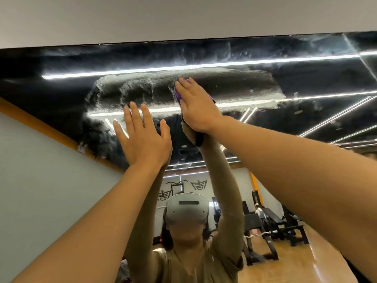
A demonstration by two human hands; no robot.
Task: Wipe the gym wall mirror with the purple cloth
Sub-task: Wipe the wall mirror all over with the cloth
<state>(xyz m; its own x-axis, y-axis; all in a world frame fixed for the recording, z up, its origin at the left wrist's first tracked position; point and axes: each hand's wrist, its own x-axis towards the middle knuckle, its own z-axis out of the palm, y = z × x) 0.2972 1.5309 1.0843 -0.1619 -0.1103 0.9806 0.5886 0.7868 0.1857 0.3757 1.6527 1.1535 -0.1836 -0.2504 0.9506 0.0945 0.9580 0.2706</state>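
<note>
Mirror (265, 82) glass lies open sideways; wall (183, 15) edge caps it above.

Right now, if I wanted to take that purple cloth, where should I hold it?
Probably the purple cloth's left edge, coming from the left. The right hand presses flat over most of the cloth against the smeary wall mirror, so only that strip, and a sliver on the right, peeks out to pinch.

Large wall mirror (306, 78) fills the upper middle, wall strip above it. Right hand (196, 107) flat on small purple cloth (177, 95), cloth between palm and glass, high near mirror's top edge. Left hand (142, 137) flat against glass, lower and left of right hand, near it. Smeared wipe streaks (126, 88) spread left and right of cloth. Black weight benches (275, 223) reflected lower right.
</note>
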